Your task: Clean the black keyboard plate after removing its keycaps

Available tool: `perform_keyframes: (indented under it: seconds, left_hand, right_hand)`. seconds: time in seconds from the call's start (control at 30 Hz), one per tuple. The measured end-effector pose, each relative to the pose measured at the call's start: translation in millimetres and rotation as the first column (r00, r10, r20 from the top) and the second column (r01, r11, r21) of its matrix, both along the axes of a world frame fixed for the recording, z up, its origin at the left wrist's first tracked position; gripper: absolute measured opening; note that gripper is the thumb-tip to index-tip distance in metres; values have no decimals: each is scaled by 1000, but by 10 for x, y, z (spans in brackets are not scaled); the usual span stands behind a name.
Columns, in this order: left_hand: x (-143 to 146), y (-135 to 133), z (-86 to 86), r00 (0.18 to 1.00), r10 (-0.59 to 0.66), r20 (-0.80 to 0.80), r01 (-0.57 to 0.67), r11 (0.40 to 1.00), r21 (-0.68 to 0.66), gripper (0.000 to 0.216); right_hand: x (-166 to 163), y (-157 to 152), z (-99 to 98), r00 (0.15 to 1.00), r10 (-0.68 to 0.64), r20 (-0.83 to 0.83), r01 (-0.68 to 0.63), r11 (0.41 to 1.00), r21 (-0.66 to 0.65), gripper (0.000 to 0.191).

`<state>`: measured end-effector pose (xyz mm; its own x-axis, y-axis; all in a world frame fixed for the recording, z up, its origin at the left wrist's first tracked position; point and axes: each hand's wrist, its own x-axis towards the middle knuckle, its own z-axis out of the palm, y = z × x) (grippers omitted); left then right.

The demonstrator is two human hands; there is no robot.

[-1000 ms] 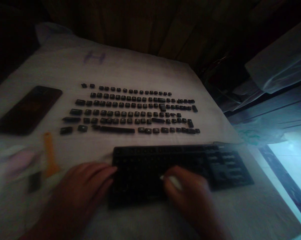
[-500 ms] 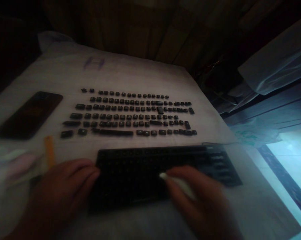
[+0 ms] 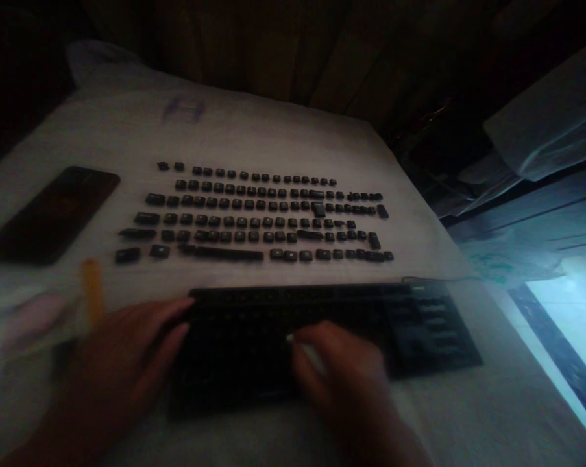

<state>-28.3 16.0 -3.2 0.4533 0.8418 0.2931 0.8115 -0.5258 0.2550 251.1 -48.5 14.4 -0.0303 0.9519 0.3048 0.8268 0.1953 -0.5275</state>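
Observation:
A black keyboard base (image 3: 244, 337), stripped of its keycaps over most of its area, lies on a white cloth. At its left end, my left hand (image 3: 127, 350) grips the edge with fingers and thumb. Over the middle of the base, my right hand (image 3: 341, 370) pinches a small white wad (image 3: 289, 338); its tip pokes out at the fingertips, and dimness hides whether it is cotton or tissue. Loose black keycaps (image 3: 244, 222) lie in several rows beyond the base, with the long spacebar (image 3: 229, 253) in the nearest row.
A dark phone (image 3: 54, 214) lies at the left. Near my left hand are an orange strip (image 3: 91, 288) and a blurred pale bundle (image 3: 10, 318). The keyboard cable (image 3: 443, 279) runs off the far right corner. White cloth (image 3: 293, 139) covers the surface.
My right hand has moved left across the keyboard base with the white wad. My left hand keeps the left end, its fingers slightly farther up the edge. The view has shifted slightly.

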Motion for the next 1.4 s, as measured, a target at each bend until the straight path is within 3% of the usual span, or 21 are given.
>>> perform_keyframes:
  seconds: [0.27,0.57,0.73,0.93,1.1,1.4]
  left_hand:
    - [-6,-5,7,1000,16,17,-16,1000,-13,32]
    - [21,4,26,999,8,37,-7,1000,-18,31]
    - [21,-12,24,1000,-4,8,4,1000,6,32]
    - [23,-24,-21,1000,12,20,-12,1000,20,32]
    - [64,18,5,999,-26,-20,29,991,129,34]
    - [58,20,10,999,-43,-28,47,991,129,33]
  right_hand:
    - [-30,-49,-30,1000,15,-12,-16,999,-33,22]
    - [34,-9,132,996,93,3,-93,992,-90,21]
    - [61,21,155,997,71,-14,-71,997,-2,20]
    - [18,22,82,998,61,-2,-61,998,13,25]
    - [38,10,115,993,118,-4,-118,991,-69,22]
    - [99,-13,200,995,89,-43,-95,980,-174,20]
